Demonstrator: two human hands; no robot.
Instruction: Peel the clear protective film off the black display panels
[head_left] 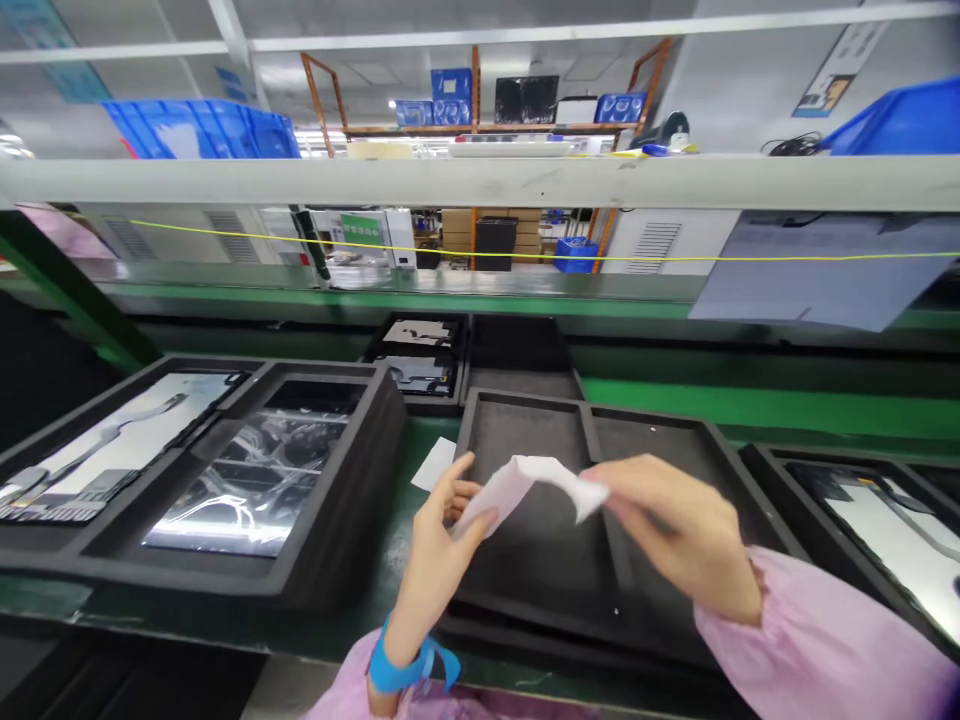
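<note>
A white sheet of paper (pixel 517 483), bent into an arch, is stretched between my two hands. My left hand (pixel 442 525), with a blue band at the wrist, grips its left end between thumb and fingers. At its right end, my right hand (pixel 667 515) pinches a corner between thumb and fingertips. Both hands are above a black foam tray (pixel 525 570) with two compartments, in which no panel shows. Left of that tray, another white piece of paper (pixel 435 464) lies on the green bench.
To the left stands a black foam tray (pixel 300 560) with a flat panel (pixel 255 480) under clear film and another panel (pixel 142 420). Further trays lie behind and at right (pixel 780 470). A white shelf beam (pixel 480 182) crosses above, with a blue bin (pixel 202 130) on it.
</note>
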